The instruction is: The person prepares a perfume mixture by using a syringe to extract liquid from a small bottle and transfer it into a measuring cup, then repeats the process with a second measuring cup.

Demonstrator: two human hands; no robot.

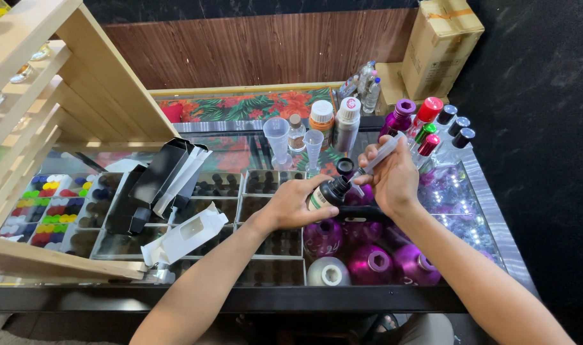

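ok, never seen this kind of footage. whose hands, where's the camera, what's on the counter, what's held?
There is no machine here: a person works with two bare hands, filmed by one camera worn on their head, looking down. The left hand holds a small dark bottle tilted over a glass counter. The right hand holds a clear syringe, its tip at the bottle's mouth. On the counter stand small measuring cups, capped bottles and spray bottles; black and white cartons lie to the left. Purple flasks sit under the glass.
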